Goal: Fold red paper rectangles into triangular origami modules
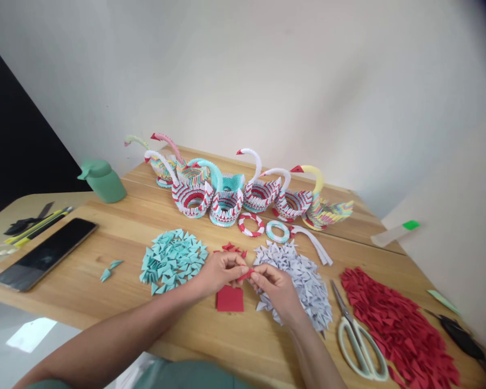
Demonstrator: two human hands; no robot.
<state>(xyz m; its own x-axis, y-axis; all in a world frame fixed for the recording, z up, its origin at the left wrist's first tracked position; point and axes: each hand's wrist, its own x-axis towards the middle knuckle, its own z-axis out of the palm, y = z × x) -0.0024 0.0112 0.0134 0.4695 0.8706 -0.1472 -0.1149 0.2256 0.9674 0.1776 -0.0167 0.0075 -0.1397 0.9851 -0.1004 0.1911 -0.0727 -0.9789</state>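
Observation:
My left hand (219,273) and my right hand (276,287) meet above the table's middle, both pinching one small folded red paper piece (246,274). Just below them lies a flat red paper stack (230,300). A few red folded pieces (233,248) sit behind my fingers. Left of my left hand is a pile of teal folded triangles (173,259). The pile of pale lilac triangles (303,281) lies beside and partly under my right hand. Farther right spreads a large pile of red triangles (397,324).
Several folded-paper swans (225,208) stand at the back, with two paper rings (251,225) and a loose white neck (314,243) before them. Scissors (360,346) lie right; a phone (46,254), a green jug (105,182) and cutters (38,227) are left. A glue bottle (395,234) is back right.

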